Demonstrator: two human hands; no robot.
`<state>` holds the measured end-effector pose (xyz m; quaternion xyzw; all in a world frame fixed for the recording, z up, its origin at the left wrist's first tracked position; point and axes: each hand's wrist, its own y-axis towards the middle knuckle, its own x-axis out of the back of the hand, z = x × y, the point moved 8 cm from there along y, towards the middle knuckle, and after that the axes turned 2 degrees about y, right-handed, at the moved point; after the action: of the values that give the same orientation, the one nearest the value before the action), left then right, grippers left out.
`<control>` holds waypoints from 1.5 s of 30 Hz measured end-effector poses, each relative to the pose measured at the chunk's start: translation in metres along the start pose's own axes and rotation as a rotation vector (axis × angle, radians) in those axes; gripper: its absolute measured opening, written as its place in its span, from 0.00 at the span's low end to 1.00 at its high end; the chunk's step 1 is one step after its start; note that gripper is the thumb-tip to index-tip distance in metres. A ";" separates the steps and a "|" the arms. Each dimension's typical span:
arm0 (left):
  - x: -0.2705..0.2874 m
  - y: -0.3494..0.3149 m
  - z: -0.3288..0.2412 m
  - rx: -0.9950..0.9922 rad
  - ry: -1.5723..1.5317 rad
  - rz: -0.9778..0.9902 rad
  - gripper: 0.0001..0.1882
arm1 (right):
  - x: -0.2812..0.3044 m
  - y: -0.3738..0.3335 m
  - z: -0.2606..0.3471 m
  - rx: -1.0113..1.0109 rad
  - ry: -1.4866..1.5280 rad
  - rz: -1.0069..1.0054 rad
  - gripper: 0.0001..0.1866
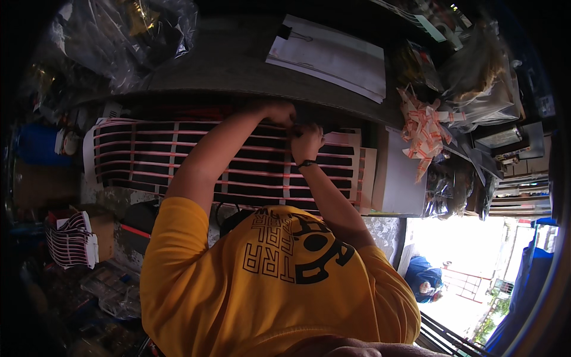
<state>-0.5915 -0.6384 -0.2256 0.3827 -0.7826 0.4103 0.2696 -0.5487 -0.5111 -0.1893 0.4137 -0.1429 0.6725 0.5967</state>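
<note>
A wide sheet [247, 153] with dark blocks between pale pinkish strips lies spread in front of me. My left hand [278, 112] is at its far edge, beside the shelf, with the fingers curled closed. My right hand [307, 144], with a dark band at the wrist, rests just nearer and to the right over the sheet. Its fingers are bent and pinched together close to the left hand. Whatever lies between the fingers of either hand is too small and dark to make out.
Above the sheet runs a grey shelf [220, 59] with clipped white papers [327, 56]. Orange-and-white strips [425, 128] hang in a bunch at right. Similar striped sheets [71, 241] are stacked at lower left, near a blue container [38, 144]. A person in blue [423, 278] is outside.
</note>
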 end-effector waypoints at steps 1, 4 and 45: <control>0.001 -0.001 -0.001 -0.013 0.020 -0.012 0.24 | 0.001 -0.001 0.002 0.021 -0.008 -0.015 0.05; 0.003 -0.006 -0.005 -0.018 0.009 -0.044 0.22 | 0.001 -0.002 0.005 0.052 -0.025 -0.034 0.04; 0.001 -0.002 -0.015 -0.067 0.051 -0.054 0.19 | -0.002 -0.002 -0.008 -0.020 0.025 -0.032 0.04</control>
<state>-0.5882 -0.6266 -0.2163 0.3840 -0.7783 0.3857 0.3131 -0.5498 -0.5060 -0.1961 0.4015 -0.1355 0.6664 0.6134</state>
